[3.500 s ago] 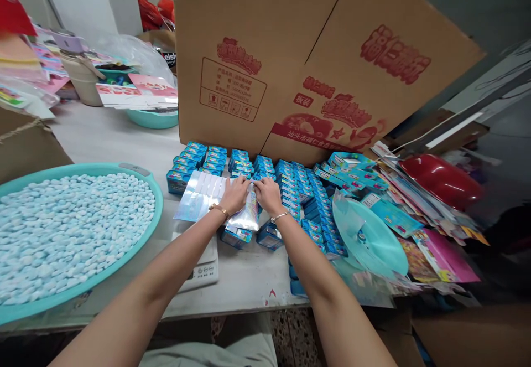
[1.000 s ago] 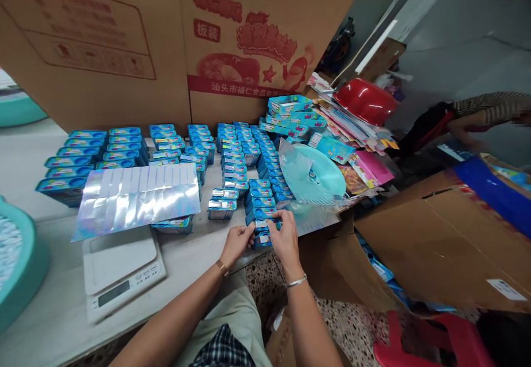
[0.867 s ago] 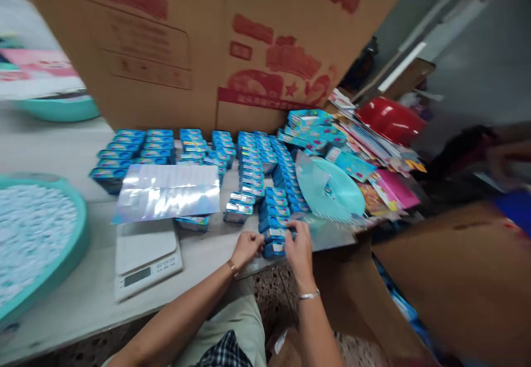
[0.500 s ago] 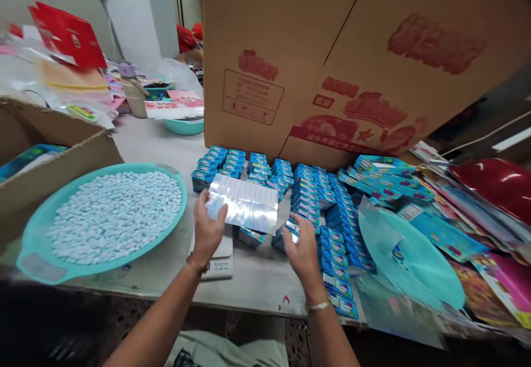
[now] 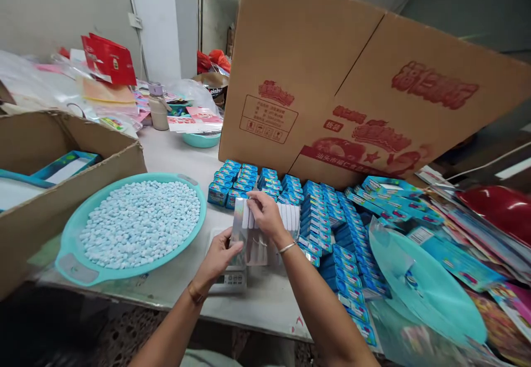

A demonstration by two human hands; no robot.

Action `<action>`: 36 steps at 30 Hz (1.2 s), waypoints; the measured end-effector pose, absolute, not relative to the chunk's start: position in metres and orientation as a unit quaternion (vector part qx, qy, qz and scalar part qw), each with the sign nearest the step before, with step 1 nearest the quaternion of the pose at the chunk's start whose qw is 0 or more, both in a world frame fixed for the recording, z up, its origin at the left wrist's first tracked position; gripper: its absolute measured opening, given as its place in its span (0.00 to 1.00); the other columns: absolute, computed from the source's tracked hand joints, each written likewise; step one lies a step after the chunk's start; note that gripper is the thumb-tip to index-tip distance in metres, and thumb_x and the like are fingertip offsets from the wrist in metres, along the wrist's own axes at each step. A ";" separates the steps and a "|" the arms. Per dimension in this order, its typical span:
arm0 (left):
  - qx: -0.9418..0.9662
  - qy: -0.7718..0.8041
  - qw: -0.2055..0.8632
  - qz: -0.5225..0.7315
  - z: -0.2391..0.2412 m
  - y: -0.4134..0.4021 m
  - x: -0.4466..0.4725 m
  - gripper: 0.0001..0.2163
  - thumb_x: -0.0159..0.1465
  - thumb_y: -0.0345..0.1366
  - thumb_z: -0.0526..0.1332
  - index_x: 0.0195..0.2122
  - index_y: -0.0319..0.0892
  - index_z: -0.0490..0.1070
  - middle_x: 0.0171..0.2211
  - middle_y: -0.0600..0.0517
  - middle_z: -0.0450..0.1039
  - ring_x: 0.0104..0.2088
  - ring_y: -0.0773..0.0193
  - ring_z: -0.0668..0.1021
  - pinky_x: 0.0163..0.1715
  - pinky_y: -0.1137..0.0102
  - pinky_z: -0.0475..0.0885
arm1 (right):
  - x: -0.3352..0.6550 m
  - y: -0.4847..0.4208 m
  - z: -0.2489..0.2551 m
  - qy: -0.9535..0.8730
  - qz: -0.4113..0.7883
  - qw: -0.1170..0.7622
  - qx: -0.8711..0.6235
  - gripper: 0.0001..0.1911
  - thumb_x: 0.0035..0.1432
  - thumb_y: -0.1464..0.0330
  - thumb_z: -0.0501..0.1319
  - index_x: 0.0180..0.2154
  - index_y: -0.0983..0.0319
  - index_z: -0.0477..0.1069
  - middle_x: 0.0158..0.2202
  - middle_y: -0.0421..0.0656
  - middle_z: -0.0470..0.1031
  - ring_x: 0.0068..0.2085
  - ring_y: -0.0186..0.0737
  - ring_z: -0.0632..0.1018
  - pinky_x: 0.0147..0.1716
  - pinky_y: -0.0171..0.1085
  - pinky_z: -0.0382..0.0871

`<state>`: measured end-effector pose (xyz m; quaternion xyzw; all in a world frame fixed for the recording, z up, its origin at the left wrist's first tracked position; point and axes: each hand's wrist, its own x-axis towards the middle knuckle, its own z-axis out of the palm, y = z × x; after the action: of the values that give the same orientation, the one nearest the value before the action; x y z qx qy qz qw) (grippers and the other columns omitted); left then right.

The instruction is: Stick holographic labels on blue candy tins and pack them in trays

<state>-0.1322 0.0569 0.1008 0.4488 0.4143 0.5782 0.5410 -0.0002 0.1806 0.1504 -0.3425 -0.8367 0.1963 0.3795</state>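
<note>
A shiny, see-through slotted tray (image 5: 257,248) with a row of white strips along its top is tilted up in front of me. My left hand (image 5: 218,257) grips its left edge between thumb and fingers. Fingers pinched together, my right hand (image 5: 267,216) is at the tray's upper edge, over the white strips; its fingertips partly hide what they pinch. Beneath the tray and my left hand lies a white scale (image 5: 234,283), partly covered. Rows of small blue boxes (image 5: 316,212) stand behind and to the right of my hands.
To the left, a turquoise basin (image 5: 68,234) holds many pale blue pellets, beside an open carton (image 5: 103,134). A large cardboard box (image 5: 315,51) walls off the back. On the right lie another turquoise basin (image 5: 452,284), flat blue packaging (image 5: 456,251) and stacked printed sheets.
The shiny tray has tipped from nearly flat to steeply tilted. My right hand has come left and up onto its top edge. The head view has shifted left and up.
</note>
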 end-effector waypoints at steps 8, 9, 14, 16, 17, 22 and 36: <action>0.470 0.392 0.505 0.609 0.138 0.074 -0.141 0.18 0.64 0.44 0.62 0.51 0.39 0.74 0.46 0.46 0.78 0.43 0.57 0.78 0.42 0.69 0.72 | 0.006 0.139 0.159 -0.889 0.065 0.345 -0.293 0.17 0.70 0.69 0.52 0.55 0.56 0.73 0.40 0.45 0.74 0.43 0.43 0.73 0.44 0.42 0.65; 0.469 0.394 0.504 0.609 0.139 0.078 -0.140 0.18 0.64 0.44 0.62 0.51 0.38 0.75 0.45 0.47 0.79 0.41 0.58 0.78 0.41 0.69 0.72 | 0.007 0.138 0.159 -0.890 0.035 0.349 -0.292 0.17 0.69 0.70 0.52 0.54 0.57 0.74 0.41 0.46 0.74 0.43 0.44 0.72 0.44 0.42 0.66; 0.488 0.412 0.476 0.604 0.141 0.086 -0.133 0.16 0.64 0.43 0.63 0.46 0.37 0.78 0.40 0.48 0.80 0.37 0.60 0.78 0.39 0.69 0.72 | 0.010 0.133 0.159 -0.884 -0.069 0.364 -0.285 0.17 0.68 0.70 0.53 0.53 0.62 0.75 0.41 0.50 0.76 0.42 0.47 0.72 0.42 0.44 0.68; 0.495 0.415 0.473 0.599 0.142 0.086 -0.132 0.16 0.64 0.42 0.62 0.45 0.37 0.78 0.39 0.48 0.81 0.37 0.59 0.78 0.40 0.68 0.72 | 0.012 0.131 0.157 -0.883 -0.083 0.369 -0.279 0.17 0.68 0.71 0.53 0.53 0.62 0.75 0.42 0.50 0.77 0.42 0.47 0.72 0.42 0.44 0.70; 0.497 0.415 0.473 0.597 0.144 0.087 -0.132 0.15 0.63 0.42 0.62 0.45 0.37 0.79 0.39 0.48 0.81 0.38 0.59 0.78 0.41 0.68 0.72 | 0.013 0.131 0.155 -0.881 -0.085 0.375 -0.276 0.17 0.68 0.71 0.53 0.53 0.63 0.74 0.42 0.50 0.78 0.42 0.47 0.73 0.42 0.44 0.70; 0.504 0.407 0.472 0.598 0.151 0.087 -0.128 0.16 0.62 0.42 0.63 0.46 0.38 0.80 0.43 0.48 0.81 0.45 0.55 0.79 0.51 0.63 0.71 | 0.015 0.131 0.142 -0.873 -0.077 0.408 -0.256 0.20 0.67 0.73 0.53 0.58 0.65 0.70 0.47 0.52 0.77 0.47 0.48 0.74 0.47 0.45 0.73; 0.455 0.370 0.539 0.605 0.137 0.099 -0.122 0.17 0.58 0.43 0.68 0.46 0.39 0.80 0.46 0.45 0.81 0.50 0.51 0.78 0.56 0.59 0.68 | 0.022 0.129 0.127 -0.858 -0.068 0.436 -0.264 0.20 0.67 0.74 0.54 0.58 0.64 0.70 0.51 0.53 0.76 0.51 0.48 0.75 0.50 0.46 0.74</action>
<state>-0.1218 0.0990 0.1368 0.4554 0.3700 0.6045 0.5387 0.0223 0.1292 0.1275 -0.2640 -0.8577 -0.0684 0.4358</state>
